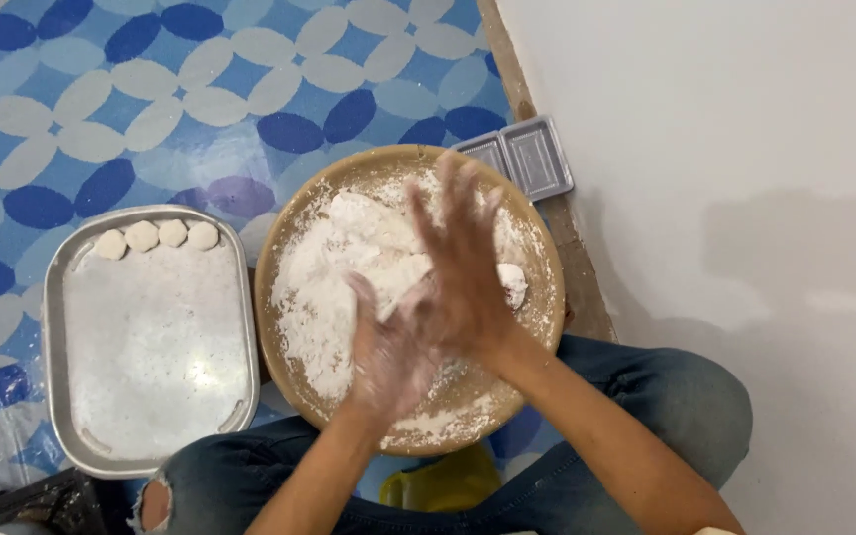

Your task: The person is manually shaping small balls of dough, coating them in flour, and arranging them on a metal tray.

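Above the round tan flour-dusted wooden tray [294, 233], the floury left hand [388, 352] and right hand [463, 272] press palm against palm, whatever lies between them hidden, while four small white dough discs [157, 237] sit in the rectangular metal tray [151, 342] to their left.

One package-like item only: a small grey plastic tray pack [524, 159], rectangular, split into two shallow compartments side by side. It lies tilted on the floor against the foot of the white wall [745, 149], just beyond the far right rim of the round wooden board [279, 248]. No labels, signs or screens visible.
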